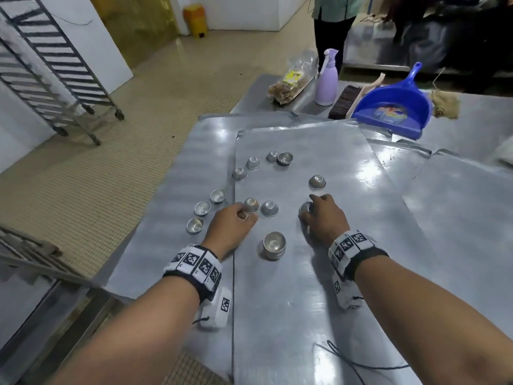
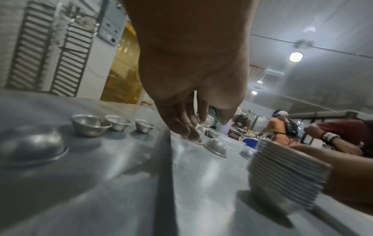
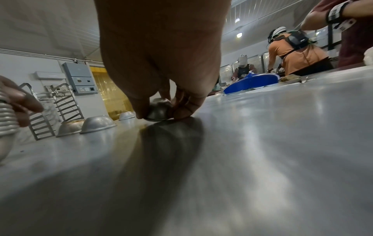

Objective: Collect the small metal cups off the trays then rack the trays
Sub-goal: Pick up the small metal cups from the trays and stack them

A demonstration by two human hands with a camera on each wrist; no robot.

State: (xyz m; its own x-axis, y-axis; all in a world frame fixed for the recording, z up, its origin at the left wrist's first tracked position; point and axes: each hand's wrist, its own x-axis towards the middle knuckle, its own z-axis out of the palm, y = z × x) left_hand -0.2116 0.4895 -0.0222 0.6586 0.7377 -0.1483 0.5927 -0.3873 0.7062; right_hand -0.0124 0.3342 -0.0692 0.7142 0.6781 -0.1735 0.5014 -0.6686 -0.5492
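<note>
Small metal cups lie scattered over two overlapping flat metal trays (image 1: 305, 301). My left hand (image 1: 245, 212) pinches an upside-down cup (image 1: 252, 204) near the top tray's left edge; in the left wrist view its fingertips (image 2: 191, 135) press down on that cup. My right hand (image 1: 306, 211) grips another upside-down cup (image 3: 159, 110) between thumb and fingers, low on the tray. A stack of nested cups (image 1: 274, 245) stands between my wrists. Loose cups include one (image 1: 317, 182) beyond my right hand, one (image 1: 269, 208) beside my left, and three upright (image 1: 202, 208) on the lower tray.
A wheeled tray rack (image 1: 55, 79) stands on the floor at far left. Behind the trays lie a blue dustpan (image 1: 394, 109), a brush (image 1: 340, 102), a lilac spray bottle (image 1: 327, 79) and a bagged food packet (image 1: 291, 81). A person (image 1: 333, 23) stands beyond. A black cord (image 1: 361, 362) crosses the tray's near end.
</note>
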